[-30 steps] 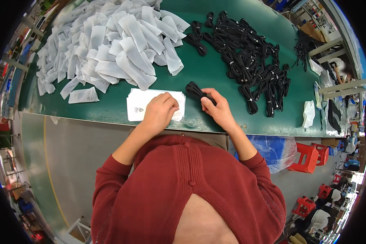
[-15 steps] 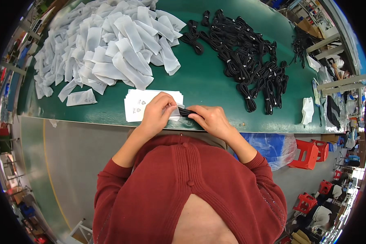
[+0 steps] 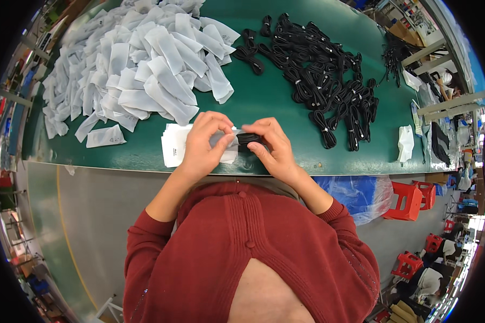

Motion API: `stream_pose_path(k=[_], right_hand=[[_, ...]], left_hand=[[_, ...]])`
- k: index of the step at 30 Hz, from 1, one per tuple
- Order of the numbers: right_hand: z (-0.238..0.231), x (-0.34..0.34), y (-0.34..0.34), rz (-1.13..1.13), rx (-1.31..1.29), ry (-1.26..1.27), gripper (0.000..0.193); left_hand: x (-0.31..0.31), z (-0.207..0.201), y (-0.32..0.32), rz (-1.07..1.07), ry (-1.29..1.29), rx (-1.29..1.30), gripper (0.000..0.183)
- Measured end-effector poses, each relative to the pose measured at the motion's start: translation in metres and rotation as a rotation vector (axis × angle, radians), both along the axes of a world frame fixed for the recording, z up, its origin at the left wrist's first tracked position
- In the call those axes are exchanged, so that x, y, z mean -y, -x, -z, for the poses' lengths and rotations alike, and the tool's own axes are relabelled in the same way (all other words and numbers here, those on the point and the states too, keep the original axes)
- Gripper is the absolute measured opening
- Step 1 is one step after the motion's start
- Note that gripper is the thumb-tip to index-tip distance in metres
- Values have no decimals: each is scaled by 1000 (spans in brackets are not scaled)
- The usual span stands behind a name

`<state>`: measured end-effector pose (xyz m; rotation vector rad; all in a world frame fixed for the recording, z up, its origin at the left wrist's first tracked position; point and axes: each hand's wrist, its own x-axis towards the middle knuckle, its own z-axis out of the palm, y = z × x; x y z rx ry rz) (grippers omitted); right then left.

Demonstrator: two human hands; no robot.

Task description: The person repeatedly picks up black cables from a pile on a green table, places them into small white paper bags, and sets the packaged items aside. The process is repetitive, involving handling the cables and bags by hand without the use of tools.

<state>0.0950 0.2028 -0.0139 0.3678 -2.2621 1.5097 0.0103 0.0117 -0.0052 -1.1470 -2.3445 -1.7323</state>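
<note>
Since 0.5 s ago, the right hand (image 3: 273,145) has raised its fingers above the black cable bundle (image 3: 248,138), thumb below, clasping it at the mouth of the white sleeve (image 3: 235,133) pinched by the left hand (image 3: 205,142); the 2 are best kept aligned, the mouth held wide

Two hands (image 3: 202,144) (image 3: 277,152), one held cable bundle (image 3: 248,139), one pouch stack (image 3: 173,144), two big heaps (image 3: 137,70) (image 3: 328,75)

Black cable bundle (image 3: 248,139) in the right grip (image 3: 275,148)
Left grip (image 3: 203,145) pinches a white pouch (image 3: 233,140) beside it; white packets (image 3: 140,70) and black cables (image 3: 328,72) heap the green desk (image 3: 361,164).
</note>
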Motion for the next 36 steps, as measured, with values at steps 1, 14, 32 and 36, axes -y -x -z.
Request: stream_pose_path(k=[1, 14, 32, 36], right_hand=[[-3, 3, 0, 21, 18, 114, 30], [17, -138, 44, 810, 59, -926, 43], [12, -19, -20, 188, -107, -459, 28], [13, -18, -22, 99, -140, -519, 29]], left_hand=[[0, -3, 3, 39, -60, 129, 6], [26, -47, 83, -446, -242, -295, 20], [11, 38, -13, -100, 191, 133, 9], [15, 38, -11, -80, 91, 193, 7]])
